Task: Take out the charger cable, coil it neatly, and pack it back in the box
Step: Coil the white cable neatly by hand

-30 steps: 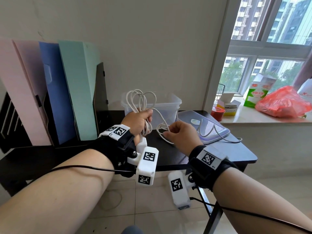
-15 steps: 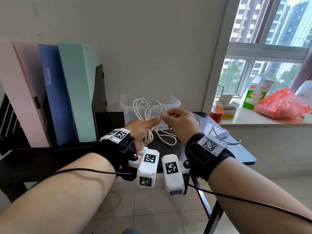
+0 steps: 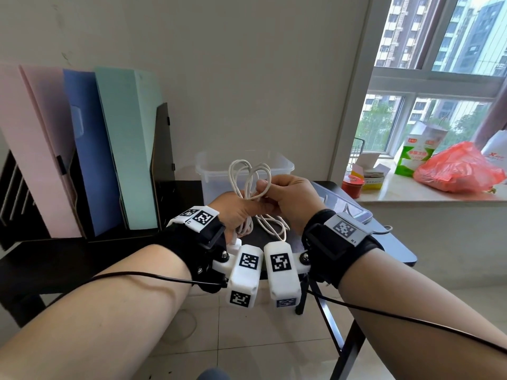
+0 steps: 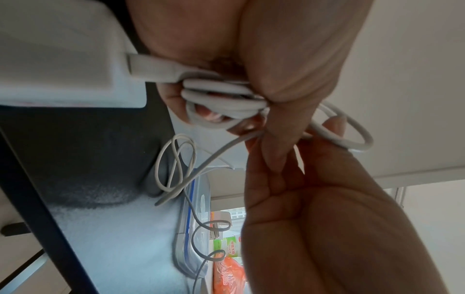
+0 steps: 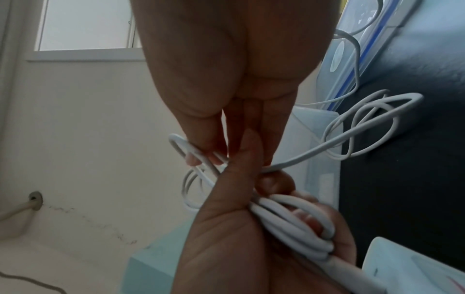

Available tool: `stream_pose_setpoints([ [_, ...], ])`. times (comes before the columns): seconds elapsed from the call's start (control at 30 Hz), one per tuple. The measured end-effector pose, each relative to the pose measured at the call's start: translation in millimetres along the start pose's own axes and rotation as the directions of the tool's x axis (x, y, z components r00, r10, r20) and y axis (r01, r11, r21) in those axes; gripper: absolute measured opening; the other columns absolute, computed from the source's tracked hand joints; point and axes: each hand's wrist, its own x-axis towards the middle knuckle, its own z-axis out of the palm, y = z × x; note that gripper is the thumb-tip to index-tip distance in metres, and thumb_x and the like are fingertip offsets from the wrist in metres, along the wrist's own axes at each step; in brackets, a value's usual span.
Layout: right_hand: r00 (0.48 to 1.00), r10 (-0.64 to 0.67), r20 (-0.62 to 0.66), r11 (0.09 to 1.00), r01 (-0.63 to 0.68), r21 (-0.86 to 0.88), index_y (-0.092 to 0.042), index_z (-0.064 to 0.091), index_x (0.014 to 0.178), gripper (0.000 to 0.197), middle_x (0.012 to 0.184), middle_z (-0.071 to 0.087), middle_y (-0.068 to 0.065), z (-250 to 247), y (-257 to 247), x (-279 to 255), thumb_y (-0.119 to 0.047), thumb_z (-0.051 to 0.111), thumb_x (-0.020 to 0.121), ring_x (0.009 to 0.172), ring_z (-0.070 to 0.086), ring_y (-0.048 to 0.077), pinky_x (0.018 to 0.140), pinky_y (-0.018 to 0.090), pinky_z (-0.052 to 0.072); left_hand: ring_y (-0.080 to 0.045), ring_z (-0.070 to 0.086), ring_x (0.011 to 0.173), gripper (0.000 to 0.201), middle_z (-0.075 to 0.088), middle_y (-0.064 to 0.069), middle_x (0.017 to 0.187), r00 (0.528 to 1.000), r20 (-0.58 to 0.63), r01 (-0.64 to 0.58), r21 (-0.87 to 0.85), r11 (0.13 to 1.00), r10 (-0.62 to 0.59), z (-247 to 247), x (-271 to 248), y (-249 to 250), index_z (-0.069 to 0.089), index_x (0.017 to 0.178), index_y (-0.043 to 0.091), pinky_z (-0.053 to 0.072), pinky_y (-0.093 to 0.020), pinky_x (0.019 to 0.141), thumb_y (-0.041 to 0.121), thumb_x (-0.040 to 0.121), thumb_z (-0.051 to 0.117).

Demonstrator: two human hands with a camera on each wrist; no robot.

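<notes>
The left hand point(image 3: 238, 208) is clamped around a bundle of white charger cable point(image 3: 248, 182), its fingers curled over several gathered turns; in the left wrist view the turns lie stacked across the fingers point(image 4: 221, 95) with the thumb pressing on them, and a white connector end of the cable juts from the heel of the palm. The loops stand up above the fist, directly in front of the clear plastic box point(image 3: 244, 165), which sits open on the black tabletop point(image 3: 90, 250) against the wall.

The right hand point(image 3: 288, 198) is touching the left, just to the right of the bundle, and pinches a strand of the cable between thumb and fingertips; the right wrist view shows the thumb and fingers point(image 5: 208, 147) closed on a loop at the top of the coil. From the pinch a loose length of cable drops to the tabletop in front of the box, lies there in a few slack loops point(image 4: 176, 167), then trails to the right across the box's clear, blue-edged lid point(image 4: 198, 199), which lies flat on the tabletop to the right of the box.

Left of the box stand upright file folders point(image 3: 120, 149) in pink, blue and teal in a black rack. On the windowsill to the right of the box lie a red plastic bag point(image 3: 458, 168), a green carton and a small red tin.
</notes>
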Motion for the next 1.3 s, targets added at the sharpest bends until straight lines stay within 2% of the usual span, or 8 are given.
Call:
stream_pose_setpoints([
  [0.13, 0.996, -0.076, -0.046, 0.991, 0.070, -0.113, -0.013, 0.066, 0.062, 0.021, 0.064, 0.061, 0.008, -3, -2, -1, -0.021, 0.070, 0.080, 0.057, 0.052, 0.019, 0.061, 0.031, 0.048, -0.019, 0.060, 0.067, 0.028, 0.067, 0.001, 0.058, 0.990, -0.144, 0.010, 0.079, 0.997, 0.001, 0, 5, -3, 0.072, 0.052, 0.016, 0.044, -0.035, 0.078, 0.034, 0.074, 0.074],
  [0.27, 0.988, -0.069, -0.139, 0.983, 0.043, -0.179, -0.021, 0.063, 0.068, 0.018, 0.067, 0.058, -0.003, -13, 6, 2, -0.032, 0.068, 0.081, 0.057, 0.047, 0.010, 0.058, 0.026, 0.041, -0.018, 0.057, 0.067, 0.039, 0.062, 0.003, 0.058, 0.966, -0.258, 0.024, 0.034, 0.999, -0.014, -5, 12, -4, 0.066, 0.050, 0.018, 0.047, -0.039, 0.082, 0.047, 0.076, 0.067],
  [0.5, 0.980, 0.133, -0.147, 0.929, -0.174, -0.326, -0.015, 0.052, 0.068, 0.022, 0.060, 0.054, 0.001, -18, 35, 1, -0.025, 0.061, 0.086, 0.048, 0.050, 0.014, 0.044, 0.023, 0.039, -0.010, 0.046, 0.056, 0.036, 0.054, 0.008, 0.048, 0.935, -0.352, -0.126, -0.193, 0.973, 0.051, 2, 18, 2, 0.053, 0.057, 0.014, 0.039, -0.022, 0.061, 0.028, 0.089, 0.058],
  [0.73, 0.899, 0.408, -0.159, 0.881, -0.433, -0.189, -0.006, 0.051, 0.075, 0.024, 0.072, 0.059, 0.015, -16, 48, -6, -0.025, 0.054, 0.090, 0.050, 0.054, 0.019, 0.048, 0.024, 0.043, -0.009, 0.044, 0.043, 0.044, 0.048, 0.007, 0.041, 0.944, -0.329, -0.147, -0.376, 0.915, 0.017, 0, 20, 4, 0.051, 0.050, 0.016, 0.035, -0.025, 0.058, 0.032, 0.091, 0.054],
  [0.9, 0.929, 0.296, -0.223, 0.952, -0.307, -0.015, -0.007, 0.053, 0.067, 0.021, 0.066, 0.055, 0.011, -19, 54, 1, 0.000, 0.052, 0.086, 0.039, 0.045, 0.010, 0.036, 0.017, 0.035, -0.011, 0.050, 0.037, 0.038, 0.048, 0.006, 0.045, 0.962, -0.268, -0.055, -0.382, 0.922, -0.054, -5, 14, 9, 0.050, 0.059, 0.014, 0.047, -0.030, 0.054, 0.034, 0.091, 0.053],
  [1.0, 0.942, 0.206, -0.265, 0.978, -0.206, 0.028, -0.003, 0.063, 0.086, 0.006, 0.070, 0.060, 0.010, -19, 47, 1, 0.000, 0.059, 0.082, 0.037, 0.045, 0.004, 0.035, 0.016, 0.034, -0.011, 0.043, 0.032, 0.040, 0.044, 0.003, 0.036, 0.949, -0.314, -0.055, -0.246, 0.968, -0.026, -7, 13, 3, 0.047, 0.058, 0.013, 0.039, -0.028, 0.052, 0.036, 0.091, 0.051],
  [1.1, 0.943, 0.170, -0.285, 0.978, -0.127, 0.163, -0.001, 0.060, 0.103, 0.024, 0.075, 0.061, 0.011, -19, 41, 1, 0.002, 0.063, 0.079, 0.042, 0.046, 0.006, 0.036, 0.015, 0.035, -0.010, 0.038, 0.031, 0.039, 0.040, 0.002, 0.039, 0.936, -0.350, -0.038, -0.184, 0.982, -0.030, -9, 14, -2, 0.049, 0.059, 0.014, 0.033, -0.026, 0.050, 0.036, 0.090, 0.053],
  [1.3, 0.969, 0.116, -0.216, 0.959, -0.053, 0.280, -0.012, 0.062, 0.090, 0.015, 0.077, 0.065, 0.007, -17, 24, -4, 0.001, 0.060, 0.083, 0.044, 0.043, 0.008, 0.041, 0.017, 0.035, -0.012, 0.043, 0.041, 0.035, 0.045, 0.003, 0.056, 0.955, -0.288, 0.059, -0.058, 0.997, -0.074, -8, 10, 3, 0.055, 0.062, 0.017, 0.038, -0.025, 0.049, 0.043, 0.086, 0.057],
])
